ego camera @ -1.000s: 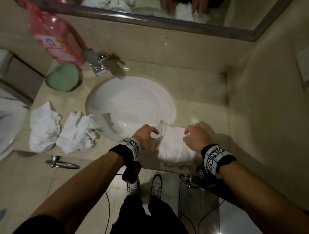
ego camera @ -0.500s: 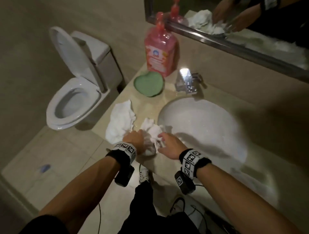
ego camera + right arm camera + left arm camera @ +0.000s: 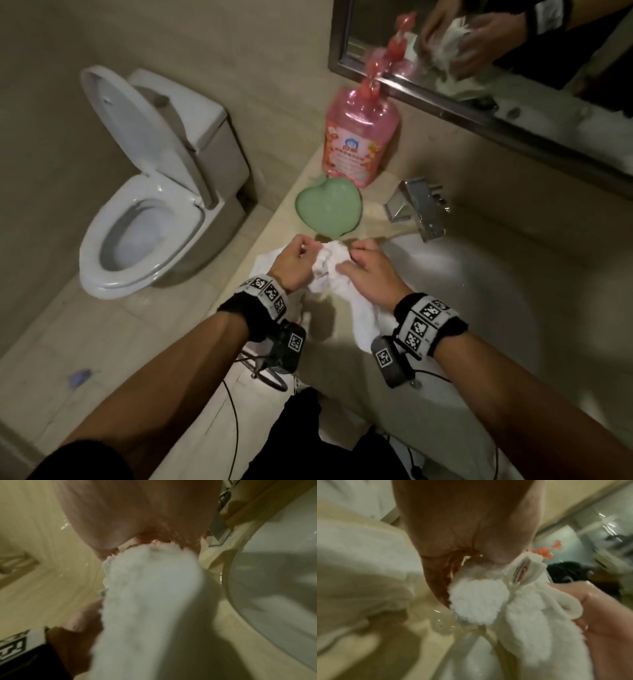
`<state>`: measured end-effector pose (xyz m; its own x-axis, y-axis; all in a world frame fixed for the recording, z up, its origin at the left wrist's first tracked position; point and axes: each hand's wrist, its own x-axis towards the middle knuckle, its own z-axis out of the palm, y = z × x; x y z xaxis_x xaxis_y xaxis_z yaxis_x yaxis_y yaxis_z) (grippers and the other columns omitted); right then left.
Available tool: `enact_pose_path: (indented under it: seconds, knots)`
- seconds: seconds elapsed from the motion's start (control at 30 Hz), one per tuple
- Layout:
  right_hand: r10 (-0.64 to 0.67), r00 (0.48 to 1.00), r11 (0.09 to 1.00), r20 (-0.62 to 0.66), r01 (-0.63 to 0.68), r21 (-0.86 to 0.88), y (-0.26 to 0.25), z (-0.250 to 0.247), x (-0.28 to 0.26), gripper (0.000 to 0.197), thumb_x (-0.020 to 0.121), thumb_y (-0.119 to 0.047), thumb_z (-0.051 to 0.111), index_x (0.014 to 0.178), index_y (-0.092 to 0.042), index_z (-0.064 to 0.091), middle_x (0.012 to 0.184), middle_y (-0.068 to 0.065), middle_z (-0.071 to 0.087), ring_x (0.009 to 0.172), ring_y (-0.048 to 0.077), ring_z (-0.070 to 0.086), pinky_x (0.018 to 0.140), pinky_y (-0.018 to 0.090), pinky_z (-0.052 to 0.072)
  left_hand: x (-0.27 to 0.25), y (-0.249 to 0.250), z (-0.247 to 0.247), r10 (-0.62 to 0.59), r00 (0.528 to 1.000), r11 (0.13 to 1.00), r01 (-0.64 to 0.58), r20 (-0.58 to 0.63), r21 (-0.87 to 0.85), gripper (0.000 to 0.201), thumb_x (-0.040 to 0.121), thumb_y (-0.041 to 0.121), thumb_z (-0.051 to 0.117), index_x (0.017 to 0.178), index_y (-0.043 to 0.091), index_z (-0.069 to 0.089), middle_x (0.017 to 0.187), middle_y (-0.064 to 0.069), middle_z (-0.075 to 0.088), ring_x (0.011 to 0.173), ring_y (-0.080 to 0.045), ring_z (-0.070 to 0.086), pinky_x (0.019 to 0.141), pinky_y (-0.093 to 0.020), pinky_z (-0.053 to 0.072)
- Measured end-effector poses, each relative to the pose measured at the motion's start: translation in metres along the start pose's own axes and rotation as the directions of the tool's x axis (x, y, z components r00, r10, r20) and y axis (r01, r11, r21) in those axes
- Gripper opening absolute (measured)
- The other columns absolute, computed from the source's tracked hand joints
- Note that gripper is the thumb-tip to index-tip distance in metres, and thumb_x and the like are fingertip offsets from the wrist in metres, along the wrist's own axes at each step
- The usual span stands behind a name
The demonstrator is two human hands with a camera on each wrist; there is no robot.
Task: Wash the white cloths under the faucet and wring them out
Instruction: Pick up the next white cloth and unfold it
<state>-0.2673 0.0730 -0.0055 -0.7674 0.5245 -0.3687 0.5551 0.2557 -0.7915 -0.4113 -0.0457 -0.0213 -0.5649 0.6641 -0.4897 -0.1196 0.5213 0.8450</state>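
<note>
A crumpled white cloth [image 3: 330, 274] hangs above the beige counter, just left of the sink [image 3: 479, 274]. My left hand [image 3: 301, 250] grips its upper left part and my right hand [image 3: 356, 255] grips the upper right; its tail droops toward my right wrist. The left wrist view shows the bunched cloth [image 3: 479, 601] pinched under my left hand, with a sewn tag sticking up. In the right wrist view the cloth [image 3: 150, 601] fills the middle below my right hand. A second white cloth [image 3: 265, 262] lies on the counter under my left hand. The chrome faucet [image 3: 419, 209] stands behind the basin.
A green heart-shaped dish [image 3: 325, 209] and a pink soap bottle [image 3: 359, 144] stand at the back of the counter [image 3: 329, 325], just beyond my hands. A toilet [image 3: 147, 219] with its lid up is on the left. A mirror [image 3: 479, 68] hangs above.
My hands left the folded cloth to the right of the basin, moved to the crumpled cloth on its left, and lifted it off the counter. My head turned left.
</note>
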Motion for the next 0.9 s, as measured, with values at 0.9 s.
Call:
enact_pose_path:
  seconds: [0.9]
  knots:
    - [0.064,0.981,0.977,-0.183,-0.099,-0.189,-0.005,-0.008,0.134,0.034,0.085,-0.029,0.07,0.116,-0.021,0.057,0.115,0.002,0.062,0.106,0.024,0.057,0.085,0.034,0.045,0.101,0.011,-0.008,0.077,0.996,0.971,-0.068,-0.033,0.229,0.026,0.094,0.041,0.056,0.096,0.018,0.07,0.086,0.002,0.072,0.082,-0.016,0.066,0.079,-0.033,0.054]
